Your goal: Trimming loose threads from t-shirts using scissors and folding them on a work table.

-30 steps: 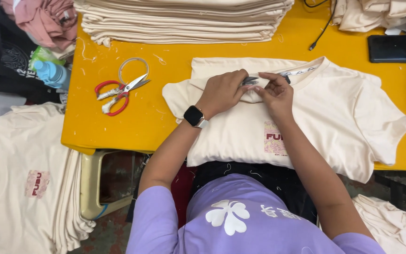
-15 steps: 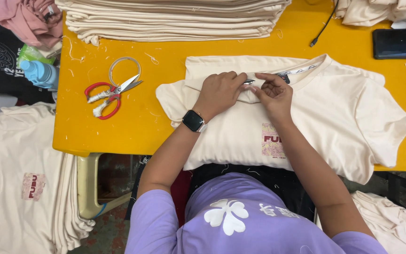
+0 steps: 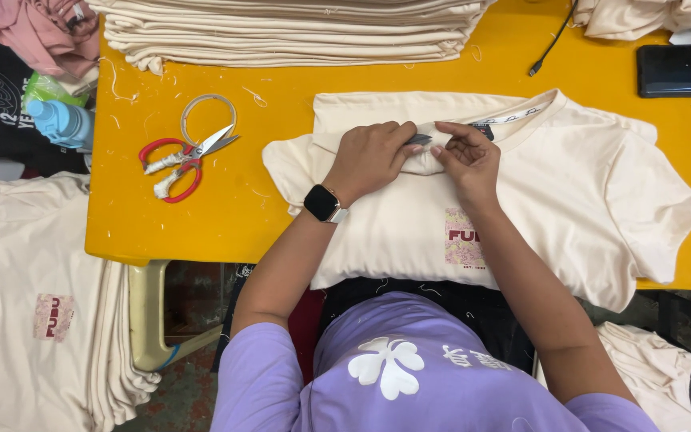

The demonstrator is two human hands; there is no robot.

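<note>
Fingers of the left hand (image 3: 371, 156) are curled closed over a fold of the cream cotton T-shirt (image 3: 553, 200), which lies flat on the yellow table (image 3: 281, 200) in the centre of the frame. A small grey metal tool (image 3: 419, 139) shows at their tips; which hand grips it is hard to tell. At far left, a stack of cream shirts (image 3: 33, 320) sits low beside the table, and red-handled scissors (image 3: 181, 160) lie on the tabletop left of the hands. A black smartwatch (image 3: 323, 203) is on the left wrist. The right hand (image 3: 467, 160), just beside, pinches the same fold with bent fingers. A tall pile of folded cream shirts (image 3: 297, 32) fills the upper edge; a dark phone (image 3: 677, 70) lies upper right.
</note>
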